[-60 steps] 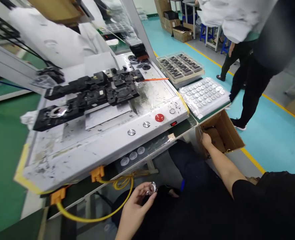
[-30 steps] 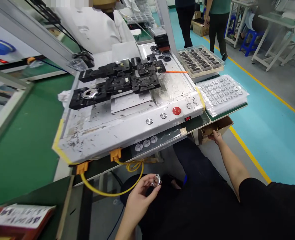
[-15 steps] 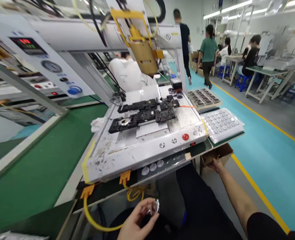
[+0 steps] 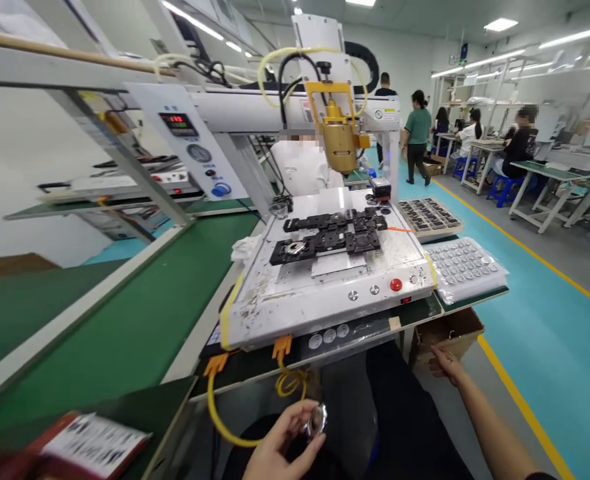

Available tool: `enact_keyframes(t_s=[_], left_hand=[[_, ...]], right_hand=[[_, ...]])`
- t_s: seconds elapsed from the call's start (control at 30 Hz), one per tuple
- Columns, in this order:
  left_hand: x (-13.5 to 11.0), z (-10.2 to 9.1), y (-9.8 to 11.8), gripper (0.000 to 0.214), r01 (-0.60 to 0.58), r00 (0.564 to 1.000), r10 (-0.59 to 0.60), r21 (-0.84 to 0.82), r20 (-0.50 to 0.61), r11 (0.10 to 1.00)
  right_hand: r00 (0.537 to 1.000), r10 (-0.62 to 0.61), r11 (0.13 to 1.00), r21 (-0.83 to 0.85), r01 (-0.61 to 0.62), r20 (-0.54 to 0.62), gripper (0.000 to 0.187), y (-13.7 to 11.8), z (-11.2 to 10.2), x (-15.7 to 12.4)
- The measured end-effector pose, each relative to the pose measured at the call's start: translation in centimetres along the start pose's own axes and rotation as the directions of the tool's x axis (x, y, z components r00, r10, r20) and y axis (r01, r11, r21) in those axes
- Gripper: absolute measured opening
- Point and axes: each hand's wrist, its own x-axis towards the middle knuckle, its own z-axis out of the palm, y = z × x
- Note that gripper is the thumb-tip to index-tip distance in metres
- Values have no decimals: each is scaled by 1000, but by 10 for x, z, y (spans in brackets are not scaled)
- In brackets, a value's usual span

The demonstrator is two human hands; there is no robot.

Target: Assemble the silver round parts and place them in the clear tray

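- The left hand (image 4: 279, 447) sits low at the bottom edge of the view, below the front lip of the bench, pinching a small shiny metal ring part (image 4: 317, 420) between thumb and fingertips.
- The right hand (image 4: 445, 363) reaches out to the right with the arm stretched, fingers resting on the near rim of an open cardboard box (image 4: 449, 333) tucked under the bench's right end; whether it grips the flap or only touches it cannot be told.
- A yellow cable (image 4: 225, 417) loops down from orange plugs at the bench edge, hanging just left of the ring part.
- Between the two hands lies the person's dark-clothed lap, with open room under the bench.
- Above, the white machine bed (image 4: 325, 300) juts toward the person; its front strip carries a red button (image 4: 396, 285) and silver buttons.
- Black fixture blocks (image 4: 329, 237) lie across the middle of the bed, under a yellow dispensing head (image 4: 339, 140).
- A bagged tray of round parts (image 4: 467, 267) sits right of the bed, overhanging the box.
- A green belt surface (image 4: 125, 320) runs off to the left; a teal aisle floor (image 4: 535, 313) stays open to the right.
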Motion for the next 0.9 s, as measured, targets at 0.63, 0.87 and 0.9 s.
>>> enact_keyframes(t_s=[0.63,0.87,0.9], left_hand=[[-11,-14,51,35,-76,995,75,-6,-72,997],[-16,-22,39,36,-63,992,62,-7,-108,998],[-16,-23,38,36,-57,992,57,-3,-110,998]], right_hand=[[227,-973,222,-390,894,-34,28,-224,23,-194],[-103,-989,-12,-646,763,-104,27,-248,6,-142],[-117,-988,-19,-662,749,-104,29,-248,4,-135]])
